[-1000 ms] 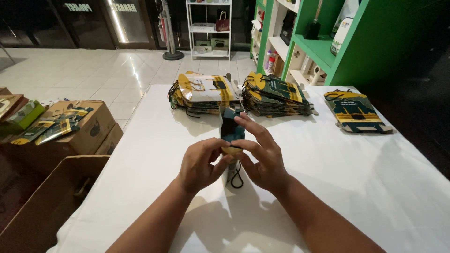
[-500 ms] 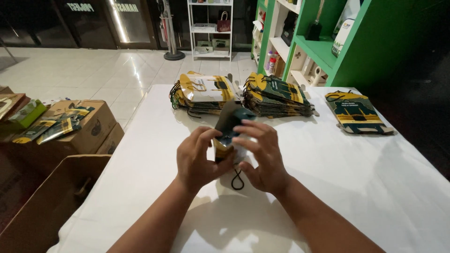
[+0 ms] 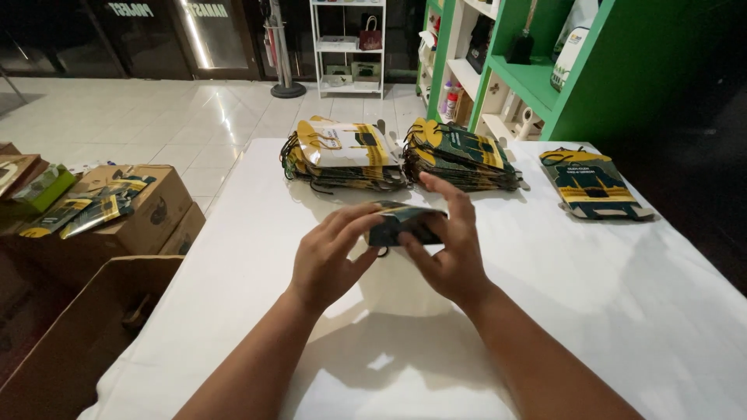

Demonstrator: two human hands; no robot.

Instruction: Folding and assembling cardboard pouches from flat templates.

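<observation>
Both of my hands hold a small dark green and yellow paper bag [image 3: 405, 222] just above the white table [image 3: 591, 311]. My left hand [image 3: 331, 253] grips its left side with fingers curled over the top. My right hand [image 3: 447, 245] holds its right side, fingers spread across it. A black cord handle hangs under the bag. The bag lies nearly flat between my hands.
Two stacks of flat bags, one pale-topped [image 3: 342, 155] and one dark green [image 3: 459, 155], lie at the table's far edge. A smaller bag pile [image 3: 595, 185] sits far right. Cardboard boxes [image 3: 117, 210] with more bags stand on the floor at left. Green shelving [image 3: 545, 70] rises behind.
The bag stood upright between my hands a second ago; it has been tipped over and now lies nearly flat, held lower and a little farther forward.
</observation>
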